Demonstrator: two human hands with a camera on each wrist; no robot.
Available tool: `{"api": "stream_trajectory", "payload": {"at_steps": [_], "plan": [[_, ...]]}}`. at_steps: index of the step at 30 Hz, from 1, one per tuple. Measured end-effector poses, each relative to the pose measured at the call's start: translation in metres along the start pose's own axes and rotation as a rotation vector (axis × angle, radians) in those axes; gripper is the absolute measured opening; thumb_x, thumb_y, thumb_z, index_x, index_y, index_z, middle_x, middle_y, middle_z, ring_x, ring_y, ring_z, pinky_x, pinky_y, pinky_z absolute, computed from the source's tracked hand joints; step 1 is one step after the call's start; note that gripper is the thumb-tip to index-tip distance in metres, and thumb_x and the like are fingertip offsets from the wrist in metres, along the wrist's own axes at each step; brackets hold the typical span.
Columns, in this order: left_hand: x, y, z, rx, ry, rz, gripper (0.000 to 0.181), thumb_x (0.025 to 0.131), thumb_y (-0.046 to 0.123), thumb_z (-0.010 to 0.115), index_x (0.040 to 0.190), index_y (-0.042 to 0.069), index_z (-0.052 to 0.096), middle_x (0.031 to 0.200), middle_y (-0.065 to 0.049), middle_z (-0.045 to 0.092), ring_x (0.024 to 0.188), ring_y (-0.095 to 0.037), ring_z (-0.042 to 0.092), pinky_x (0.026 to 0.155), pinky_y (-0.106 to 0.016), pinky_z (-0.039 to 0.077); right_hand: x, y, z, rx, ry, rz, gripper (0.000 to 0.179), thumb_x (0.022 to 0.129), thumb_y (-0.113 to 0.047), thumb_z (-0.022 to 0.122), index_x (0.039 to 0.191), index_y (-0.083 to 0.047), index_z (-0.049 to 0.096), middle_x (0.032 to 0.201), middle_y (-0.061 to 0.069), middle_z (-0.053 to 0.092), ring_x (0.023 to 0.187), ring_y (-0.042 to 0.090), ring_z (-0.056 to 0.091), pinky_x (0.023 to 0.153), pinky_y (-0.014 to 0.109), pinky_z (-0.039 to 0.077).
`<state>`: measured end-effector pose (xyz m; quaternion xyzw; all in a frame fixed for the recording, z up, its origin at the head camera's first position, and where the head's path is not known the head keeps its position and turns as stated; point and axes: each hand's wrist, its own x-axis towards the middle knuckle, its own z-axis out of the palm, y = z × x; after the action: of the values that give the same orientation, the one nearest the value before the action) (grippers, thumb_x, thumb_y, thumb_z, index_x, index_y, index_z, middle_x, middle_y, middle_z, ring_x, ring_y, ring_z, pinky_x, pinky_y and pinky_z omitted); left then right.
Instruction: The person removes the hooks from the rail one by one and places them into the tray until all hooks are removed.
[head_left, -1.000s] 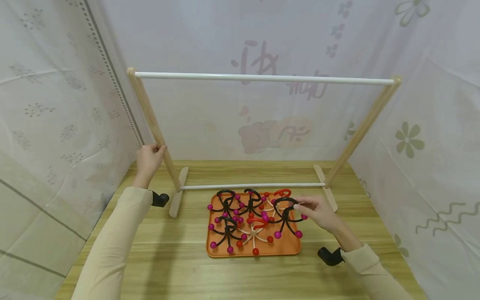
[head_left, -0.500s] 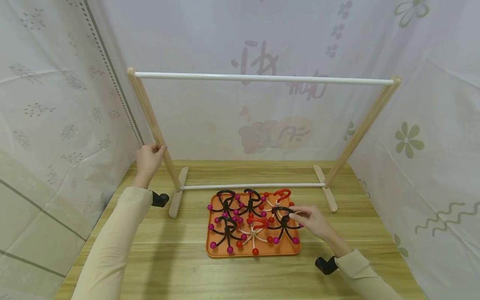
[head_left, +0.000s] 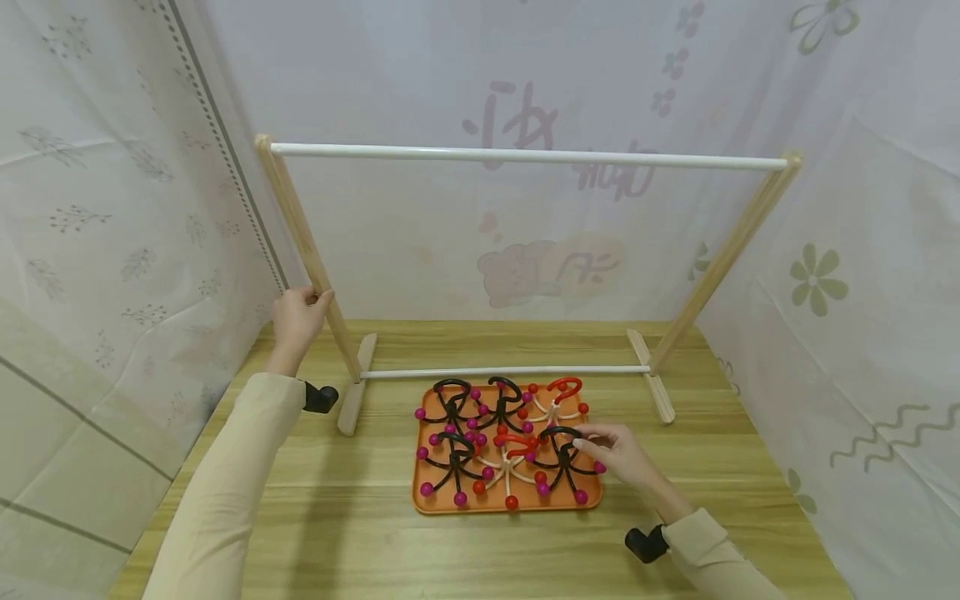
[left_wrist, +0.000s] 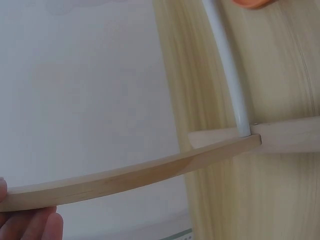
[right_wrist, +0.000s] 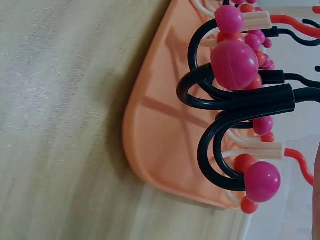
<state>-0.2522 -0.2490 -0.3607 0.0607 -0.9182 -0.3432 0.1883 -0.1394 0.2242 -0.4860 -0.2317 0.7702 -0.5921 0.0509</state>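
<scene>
My right hand (head_left: 618, 454) pinches the top hook of a black multi-arm hanger (head_left: 564, 457) over the front right of an orange tray (head_left: 480, 505). Curved arms tipped with magenta balls spread from this hanger; the right wrist view has it close up, above the tray corner (right_wrist: 134, 145). My left hand (head_left: 298, 321) holds the left wooden post (left_wrist: 125, 177) of a rack partway up, fingertips (left_wrist: 52, 227) showing beneath it in the left wrist view. Also on the tray are more black hangers (head_left: 453, 462) and cream ones with red hooks and red balls (head_left: 508, 467).
Behind the tray stands the rack, with a white top bar (head_left: 525, 156), a white lower bar (head_left: 502, 372), a right post (head_left: 723, 258) and wooden feet (head_left: 651, 375). Wood-grain table (head_left: 390, 550) surrounds the tray. Printed cloth (head_left: 862, 292) encloses the back and sides.
My right hand has lowered the black hanger toward the tray's front right, nearer to me and slightly left. My left hand stays on the post.
</scene>
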Motion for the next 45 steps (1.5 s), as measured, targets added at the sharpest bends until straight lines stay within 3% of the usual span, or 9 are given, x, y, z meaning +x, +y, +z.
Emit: {"api": "stream_trajectory", "payload": {"at_steps": [3,6,11,17,20,31,35,39,45], "plan": [[0.0,0.0,0.0,0.004,0.0,-0.002,0.035,0.091,0.025,0.048,0.081,-0.006,0.062,0.077,-0.021,0.06,0.055,-0.024,0.043,0.05,-0.032,0.033,-0.002,-0.01,0.002,0.001,0.014,0.033,0.021,0.084,0.001,0.057,0.1,0.014,0.058,0.093,0.027,0.059,0.076,0.017,0.06,0.063,0.026,0.048],[0.0,0.0,0.0,0.005,0.005,-0.001,0.035,0.091,0.024,0.049,0.079,-0.005,0.062,0.071,-0.018,0.06,0.051,-0.02,0.041,0.047,-0.031,0.033,-0.003,-0.013,0.002,0.006,0.031,0.038,0.019,0.083,0.005,0.056,0.099,0.015,0.058,0.092,0.02,0.062,0.075,0.014,0.06,0.063,0.026,0.047],[0.0,0.0,0.0,0.008,0.018,0.008,0.034,0.09,0.024,0.05,0.076,-0.005,0.061,0.066,-0.015,0.058,0.047,-0.017,0.038,0.045,-0.03,0.031,-0.006,0.007,-0.003,0.055,0.038,0.024,0.022,0.084,0.003,0.056,0.101,0.016,0.056,0.093,0.007,0.064,0.08,0.027,0.06,0.065,0.027,0.048],[0.0,0.0,0.0,0.006,0.023,0.006,0.034,0.09,0.024,0.05,0.076,-0.005,0.061,0.066,-0.014,0.058,0.047,-0.017,0.038,0.045,-0.03,0.031,-0.009,0.016,-0.007,0.072,0.038,0.017,0.026,0.084,-0.001,0.057,0.103,0.017,0.054,0.099,0.022,0.06,0.083,0.026,0.06,0.067,0.036,0.048],[0.0,0.0,0.0,0.011,0.027,0.015,0.034,0.09,0.024,0.051,0.075,-0.005,0.061,0.065,-0.014,0.058,0.047,-0.016,0.038,0.045,-0.03,0.031,-0.012,0.02,-0.01,0.082,0.042,0.018,0.025,0.085,0.0,0.056,0.103,0.016,0.055,0.1,0.023,0.059,0.086,0.022,0.059,0.068,0.038,0.048],[-0.001,0.001,0.0,0.007,0.016,0.004,0.034,0.091,0.024,0.049,0.078,-0.005,0.061,0.071,-0.018,0.06,0.051,-0.019,0.04,0.046,-0.03,0.032,-0.014,0.026,-0.01,0.018,0.122,0.112,0.024,0.085,-0.008,0.059,0.103,0.007,0.059,0.097,0.001,0.063,0.086,0.011,0.057,0.071,0.03,0.046],[0.0,0.002,0.0,0.001,0.004,0.004,0.034,0.091,0.024,0.048,0.08,-0.005,0.061,0.076,-0.02,0.06,0.051,-0.02,0.041,0.047,-0.031,0.033,-0.013,0.024,-0.012,0.032,0.108,0.13,0.03,0.085,-0.009,0.058,0.108,0.01,0.056,0.1,0.004,0.062,0.09,0.012,0.057,0.074,0.029,0.046],[0.001,0.001,-0.001,-0.004,-0.002,0.006,0.034,0.091,0.025,0.048,0.081,-0.005,0.061,0.077,-0.021,0.061,0.05,-0.019,0.041,0.047,-0.03,0.033,-0.012,0.021,-0.016,0.062,0.074,0.15,0.04,0.085,-0.012,0.059,0.115,0.013,0.049,0.11,0.018,0.057,0.095,0.012,0.055,0.077,0.029,0.044],[0.001,0.0,-0.001,-0.003,-0.004,0.015,0.034,0.091,0.024,0.048,0.082,-0.005,0.062,0.076,-0.02,0.062,0.049,-0.018,0.042,0.046,-0.029,0.033,-0.01,0.017,-0.026,0.072,0.017,0.14,0.038,0.086,-0.01,0.057,0.117,0.01,0.049,0.116,0.024,0.05,0.103,0.008,0.05,0.082,0.024,0.04]]}}
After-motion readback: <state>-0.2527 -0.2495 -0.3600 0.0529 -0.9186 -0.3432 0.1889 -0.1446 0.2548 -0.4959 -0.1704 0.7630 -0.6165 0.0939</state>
